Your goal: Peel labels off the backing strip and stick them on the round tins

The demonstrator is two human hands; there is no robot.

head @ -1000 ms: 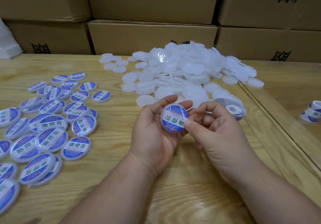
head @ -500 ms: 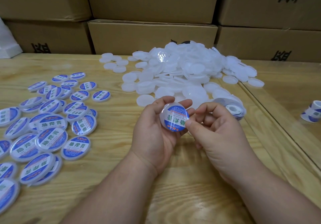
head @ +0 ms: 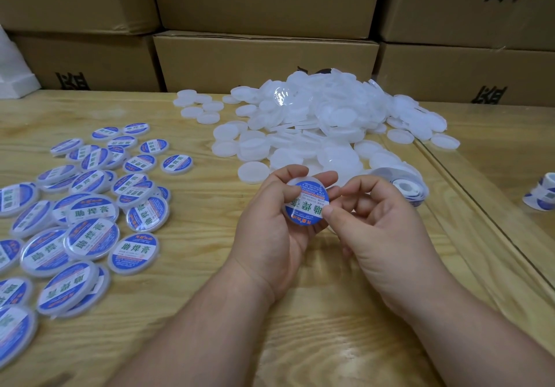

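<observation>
My left hand (head: 271, 230) holds a round white tin (head: 306, 201) by its rim, above the wooden table. A blue and white label covers the tin's top, tilted toward me. My right hand (head: 378, 230) is beside it, with the thumb pressing on the label's right edge. A coiled strip of labels (head: 405, 183) lies on the table just behind my right hand, partly hidden by my fingers.
A heap of plain white tins (head: 324, 125) fills the middle back of the wooden table (head: 195, 266). Several labelled tins (head: 90, 206) are spread at the left. A small roll of labels (head: 540, 197) sits at the right edge. Cardboard boxes (head: 264, 62) stack behind.
The tin has turned in my left hand, and the label now shows rotated and tilted. My right thumb stays on the label's right edge. Both hands have barely shifted.
</observation>
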